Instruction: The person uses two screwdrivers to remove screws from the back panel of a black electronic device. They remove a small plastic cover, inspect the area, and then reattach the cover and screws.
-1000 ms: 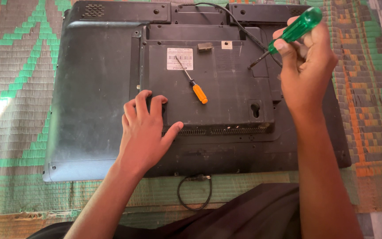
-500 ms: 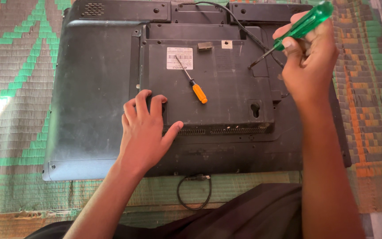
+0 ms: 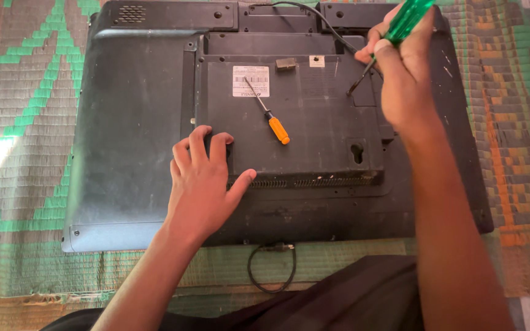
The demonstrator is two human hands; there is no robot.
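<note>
So the flat-screen TV (image 3: 136, 122) is lying face down on a woven mat (image 3: 19, 110), back cover up. Everything else I'll place relative to the white label sticker (image 3: 251, 81) on the raised center panel.

Right hand (image 3: 403, 79) is well to the right of the sticker, closed around a green-handled screwdriver (image 3: 407, 19). Shaft angles down-left w/ the tip sitting on the panel, about level w/ the sticker. Looks like it's at a screw spot, but can't actually see a screw head under it, too small.

Left hand (image 3: 202, 181) is below and a bit left of the sticker, open, palm flat on the cover, fingers spread, thumb along the vent slots. Just bracing the set afaict.

A 2nd screwdriver, orange handle (image 3: 269, 117), lies loose just below-right of the sticker, tip overlapping its corner. Nobody's touching it.

Progress-wise: back cover's fully seated, no gap anywhere, no loose screws lying around that I can spot. So I'd say early days, most of the unscrewing is left. Black cable (image 3: 271, 270) loops out from the bottom edge, far below the sticker.
</note>
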